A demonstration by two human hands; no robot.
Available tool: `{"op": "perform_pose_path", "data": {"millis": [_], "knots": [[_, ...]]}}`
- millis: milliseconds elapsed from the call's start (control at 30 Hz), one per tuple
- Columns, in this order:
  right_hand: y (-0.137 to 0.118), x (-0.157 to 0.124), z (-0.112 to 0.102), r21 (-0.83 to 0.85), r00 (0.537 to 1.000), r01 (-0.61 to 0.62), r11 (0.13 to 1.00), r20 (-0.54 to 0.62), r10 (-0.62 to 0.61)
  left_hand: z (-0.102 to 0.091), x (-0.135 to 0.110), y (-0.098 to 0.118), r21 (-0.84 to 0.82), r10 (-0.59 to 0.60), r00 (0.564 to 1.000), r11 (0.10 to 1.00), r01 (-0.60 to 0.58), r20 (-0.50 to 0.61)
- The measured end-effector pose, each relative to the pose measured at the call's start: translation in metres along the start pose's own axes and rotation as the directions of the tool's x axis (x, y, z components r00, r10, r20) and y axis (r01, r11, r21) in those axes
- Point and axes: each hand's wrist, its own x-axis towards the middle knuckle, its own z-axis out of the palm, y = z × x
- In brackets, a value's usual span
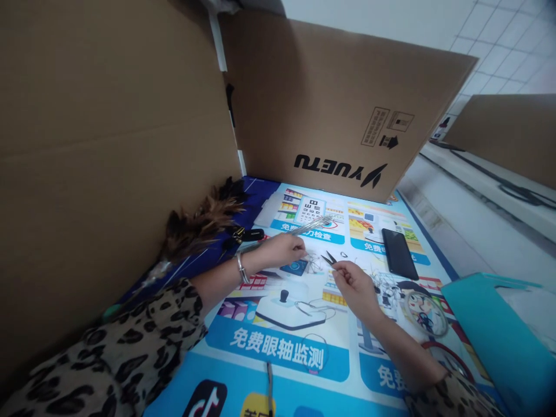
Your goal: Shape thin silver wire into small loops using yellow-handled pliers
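My left hand, a bracelet at its wrist, is closed in a pinch over the printed table cover; what lies between its fingertips is too small to make out. A tangle of thin wires is just beside those fingers. Behind the hand lies a bundle of straight silvery wires. My right hand is closed around a small dark two-pointed tool, its tips parted and pointing toward the left hand. Whether these are scissors, pliers or tweezers I cannot tell. A small dark loop lies near the tips.
Tall cardboard panels wall the left and back. Brown feathers lie along the left edge. A black phone, a round clear dish with small pieces and a teal folder are at right. More fine wires lie beside the right hand.
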Motion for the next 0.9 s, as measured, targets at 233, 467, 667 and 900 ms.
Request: {"op": "perform_pose_path", "data": {"millis": [233,467,667,900], "knots": [[-0.004,-0.001,-0.001,-0.088,0.997,0.065,0.994,0.041,-0.061,-0.041,-0.018,0.043,-0.355,0.037,0.94,0.92,-0.164,-0.338],[-0.005,0.002,-0.005,-0.138,0.995,0.079,0.987,0.078,-0.068,-0.076,-0.037,0.074,-0.569,-0.002,0.74,0.64,-0.516,-0.672],[-0.004,0.003,-0.005,-0.177,0.992,0.101,0.979,0.099,-0.084,-0.11,-0.067,0.09,-0.513,0.06,0.59,0.427,-0.744,-0.805],[-0.005,0.003,-0.003,-0.22,0.981,0.156,0.963,0.152,-0.124,-0.14,-0.098,0.111,-0.405,-0.031,0.423,0.356,-0.842,-0.906]]}}
